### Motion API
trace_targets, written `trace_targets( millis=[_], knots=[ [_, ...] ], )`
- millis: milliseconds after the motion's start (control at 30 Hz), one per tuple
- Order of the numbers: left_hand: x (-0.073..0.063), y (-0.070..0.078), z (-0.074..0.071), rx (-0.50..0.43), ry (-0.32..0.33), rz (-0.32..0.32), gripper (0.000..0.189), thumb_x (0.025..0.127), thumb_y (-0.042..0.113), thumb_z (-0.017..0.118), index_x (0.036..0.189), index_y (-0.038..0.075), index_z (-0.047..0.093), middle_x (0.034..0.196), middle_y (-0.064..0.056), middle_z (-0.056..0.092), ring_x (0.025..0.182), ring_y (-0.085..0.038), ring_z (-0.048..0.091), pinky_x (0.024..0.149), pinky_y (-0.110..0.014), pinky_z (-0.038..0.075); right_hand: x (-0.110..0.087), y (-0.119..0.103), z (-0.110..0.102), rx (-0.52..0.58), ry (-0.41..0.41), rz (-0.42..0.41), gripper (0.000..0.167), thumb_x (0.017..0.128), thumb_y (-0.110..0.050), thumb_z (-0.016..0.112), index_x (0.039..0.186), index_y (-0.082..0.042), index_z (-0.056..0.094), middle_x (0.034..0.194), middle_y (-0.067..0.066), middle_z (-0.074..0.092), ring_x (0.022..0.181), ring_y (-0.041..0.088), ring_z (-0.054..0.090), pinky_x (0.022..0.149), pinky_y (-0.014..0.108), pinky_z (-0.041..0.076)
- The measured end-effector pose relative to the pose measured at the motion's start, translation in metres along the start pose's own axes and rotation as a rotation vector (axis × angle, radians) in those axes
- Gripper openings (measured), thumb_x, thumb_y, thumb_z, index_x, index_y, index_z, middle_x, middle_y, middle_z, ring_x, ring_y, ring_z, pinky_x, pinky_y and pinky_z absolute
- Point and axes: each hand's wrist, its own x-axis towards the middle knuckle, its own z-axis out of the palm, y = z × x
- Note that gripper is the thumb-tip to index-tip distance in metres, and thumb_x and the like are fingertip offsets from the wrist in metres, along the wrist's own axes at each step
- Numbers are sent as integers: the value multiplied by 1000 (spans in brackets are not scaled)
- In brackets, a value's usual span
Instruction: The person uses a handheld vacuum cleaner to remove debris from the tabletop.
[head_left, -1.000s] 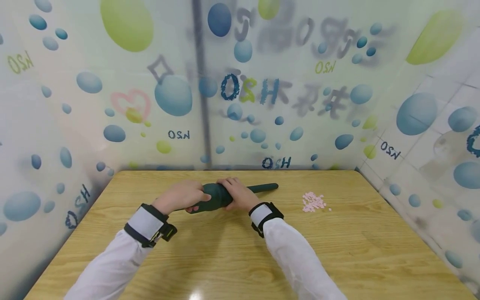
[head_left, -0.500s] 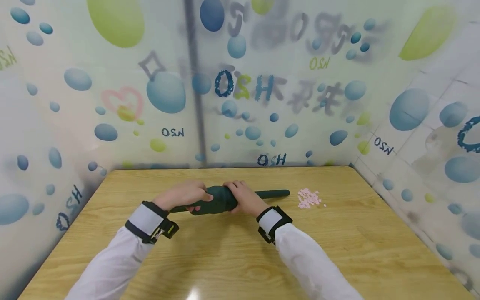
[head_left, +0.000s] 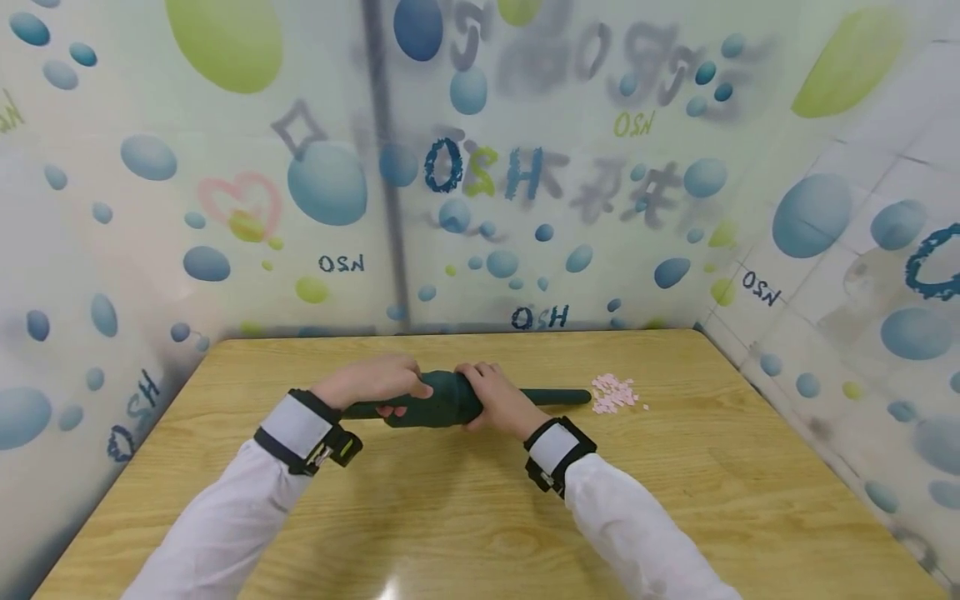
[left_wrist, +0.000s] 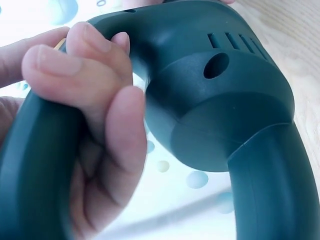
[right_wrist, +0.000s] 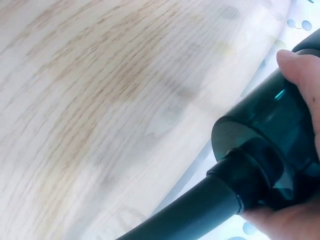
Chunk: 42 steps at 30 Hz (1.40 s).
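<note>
A dark green handheld vacuum cleaner (head_left: 431,400) is held level over the table, its long straight nozzle tube (head_left: 558,397) pointing right. My left hand (head_left: 371,382) grips its loop handle (left_wrist: 37,170), fingers curled round the bar in the left wrist view. Around the front of the body, my right hand (head_left: 504,402) holds the glossy dust cup (right_wrist: 265,105), with the thumb lying along it in the right wrist view. The rounded tube tip overlaps the left edge of a patch of pink scraps (head_left: 615,393) in the head view. Air slots show on the vacuum's body.
The wood-grain table (head_left: 465,517) reaches back to a curtain (head_left: 480,275) printed with blue and green drops. Similar patterned sheets hang at left and right. One small pink scrap (head_left: 646,407) lies apart from the patch, to its right.
The vacuum cleaner has shifted right with both hands, and its tube has swung slightly downward in view, bringing the tip to the pink scraps. The head view has turned a little.
</note>
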Motion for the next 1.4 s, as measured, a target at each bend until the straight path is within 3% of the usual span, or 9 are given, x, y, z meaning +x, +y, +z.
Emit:
trace_targets(
  millis=[233,567,833,1200,1400],
  knots=[
    [1,4,-2,2,-29,36,44,91,25,52,49,10,48,46,1,41,40,-13,38,50,-24,37,-6,0,-5,12,-35,23,75,65,-19,83,127,-8,42,119,14,48,108,31,43,92,45,38],
    [8,8,8,-46,-4,4,39,90,26,54,55,9,53,49,1,45,42,-13,41,51,-25,39,-10,13,-8,34,-71,12,78,64,-15,83,129,-6,41,122,15,47,110,32,42,94,46,37],
    [16,11,14,-28,34,-17,29,90,26,54,71,4,59,52,-2,50,44,-14,45,54,-26,41,-5,29,-7,16,-68,-32,78,66,-18,82,131,-6,39,123,15,45,110,31,42,93,46,37],
    [23,11,17,-81,51,-51,24,90,27,54,91,3,56,59,-4,53,48,-15,48,54,-27,42,0,38,-5,18,-42,-46,77,65,-14,83,129,-4,41,122,16,45,110,33,41,93,49,36],
    [28,9,19,-40,65,-37,24,90,29,54,89,5,57,60,-4,55,49,-16,50,55,-27,43,0,41,-5,-7,-49,-36,76,65,-16,82,128,-6,41,123,15,45,112,32,40,94,48,35]
  ],
)
